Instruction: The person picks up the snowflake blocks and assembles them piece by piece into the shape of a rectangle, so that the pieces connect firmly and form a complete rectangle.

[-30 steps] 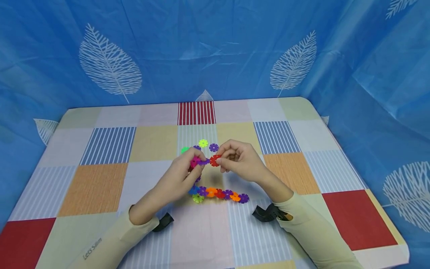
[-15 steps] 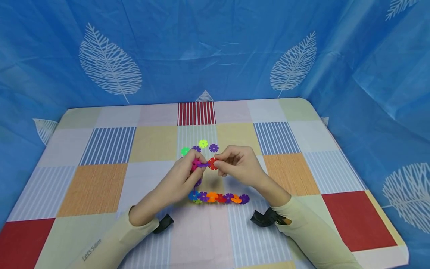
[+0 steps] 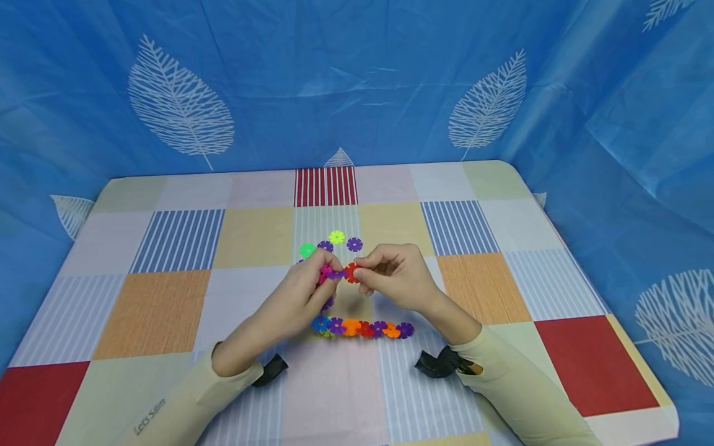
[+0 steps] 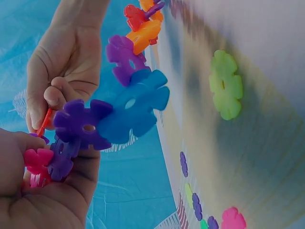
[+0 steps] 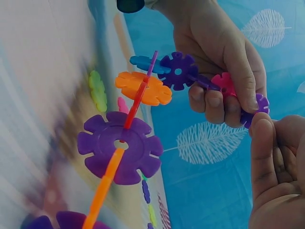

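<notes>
My left hand (image 3: 304,286) grips a chain of interlocking plastic flower discs near its end, with a pink disc (image 4: 39,161) and purple discs at its fingers. Between thumb and index finger, my right hand (image 3: 398,277) pinches a red flower disc (image 3: 351,272). That red disc meets a purple disc (image 3: 336,274) at my left fingertips; whether they interlock cannot be told. From the left hand the chain hangs past a blue disc (image 4: 136,106) and runs rightward through purple, orange and red discs to a purple disc (image 3: 405,329). My left fingers partly hide the pink disc.
Loose flower discs lie beyond the hands: a lime one (image 3: 337,237), a purple one (image 3: 354,244), another purple one (image 3: 325,246) and a green one (image 3: 307,250). A lime disc (image 4: 226,85) lies on the patchwork cloth (image 3: 234,396) below the chain. Blue curtain (image 3: 334,80) stands behind.
My right hand has moved slightly left and down with the red disc, closer to the left fingertips. The hanging chain has shifted slightly, covering more of the lime disc in the head view.
</notes>
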{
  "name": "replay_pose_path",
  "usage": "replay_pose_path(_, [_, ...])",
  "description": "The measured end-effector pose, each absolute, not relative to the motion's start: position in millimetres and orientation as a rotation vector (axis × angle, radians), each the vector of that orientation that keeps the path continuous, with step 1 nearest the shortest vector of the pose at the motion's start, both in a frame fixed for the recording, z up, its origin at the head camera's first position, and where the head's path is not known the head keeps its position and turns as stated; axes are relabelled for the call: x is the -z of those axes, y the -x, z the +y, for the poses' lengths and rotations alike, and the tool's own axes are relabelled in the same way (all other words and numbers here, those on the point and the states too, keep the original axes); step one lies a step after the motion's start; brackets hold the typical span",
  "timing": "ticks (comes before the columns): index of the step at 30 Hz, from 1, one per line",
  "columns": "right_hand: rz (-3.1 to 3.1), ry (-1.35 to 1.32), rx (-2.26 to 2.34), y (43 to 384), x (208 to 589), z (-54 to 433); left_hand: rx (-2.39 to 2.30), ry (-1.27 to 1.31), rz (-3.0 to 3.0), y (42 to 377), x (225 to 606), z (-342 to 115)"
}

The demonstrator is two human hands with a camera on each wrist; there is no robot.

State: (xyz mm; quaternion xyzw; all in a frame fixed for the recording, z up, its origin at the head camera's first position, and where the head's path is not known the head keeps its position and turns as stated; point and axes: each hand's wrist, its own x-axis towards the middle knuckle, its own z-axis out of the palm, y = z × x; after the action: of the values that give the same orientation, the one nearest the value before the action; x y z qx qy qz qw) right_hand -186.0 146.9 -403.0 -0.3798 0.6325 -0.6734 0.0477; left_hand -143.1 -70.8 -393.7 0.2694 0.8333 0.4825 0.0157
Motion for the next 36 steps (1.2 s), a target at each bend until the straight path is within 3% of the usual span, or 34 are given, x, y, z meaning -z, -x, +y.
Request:
replay_pose_path(12, [1.96, 1.156, 2.057, 180, 399, 144, -1.412, -0.894, 2.649, 141, 391, -71])
replay_pose_path(26, [2.147, 1.314, 1.791, 184, 392, 147, -1.537, -0.754, 2.531, 146, 384, -80])
replay_pose_path(36, [2.204, 0.941, 1.632, 202, 409, 153, -1.589, -0.664, 2.476, 148, 380, -86])
